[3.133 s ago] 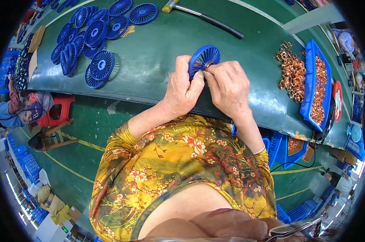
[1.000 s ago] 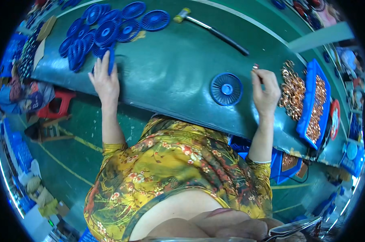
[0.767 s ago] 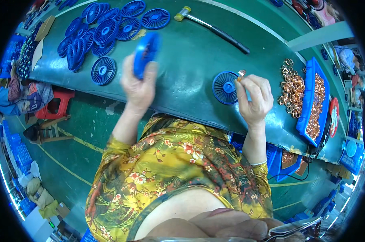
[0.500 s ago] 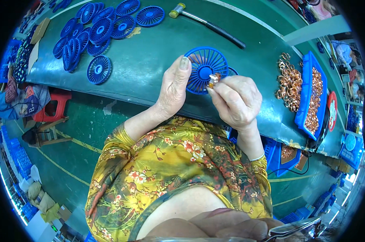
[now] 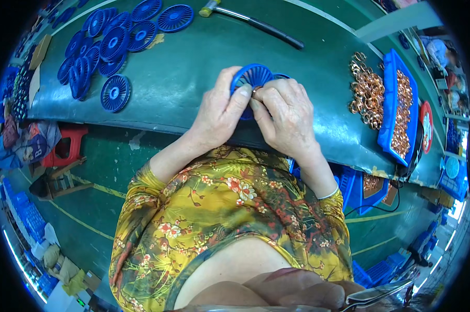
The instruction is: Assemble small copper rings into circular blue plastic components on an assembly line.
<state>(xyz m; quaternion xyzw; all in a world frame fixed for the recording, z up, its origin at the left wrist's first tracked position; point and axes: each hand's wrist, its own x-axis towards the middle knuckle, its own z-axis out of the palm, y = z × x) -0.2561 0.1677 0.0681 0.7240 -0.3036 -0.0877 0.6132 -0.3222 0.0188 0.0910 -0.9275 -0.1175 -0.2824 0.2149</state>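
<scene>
A round blue slatted fan grille (image 5: 253, 74) is tilted up in front of me over the green workbench. My left hand (image 5: 219, 106) grips its left edge, with the thumb across its front near the hub. At the hub, my right hand (image 5: 285, 114) pinches a small copper-coloured ring (image 5: 254, 91), mostly hidden by the fingertips. Both thumbs meet close to the ring. Behind my right fingers, the rim of another blue disc (image 5: 281, 76) shows; whether it touches the held grille I cannot tell.
Several blue grilles (image 5: 115, 43) are heaped at the far left. A hammer (image 5: 256, 23) with a black handle lies beyond my hands. At the right are loose copper rings (image 5: 366, 89), a blue tray (image 5: 384, 136) of copper pieces and a red round dish (image 5: 427, 125).
The grille has tipped from nearly face-on to steeply angled. My right hand has moved left to the hub with the small ring, and my left thumb has come over to meet it.
</scene>
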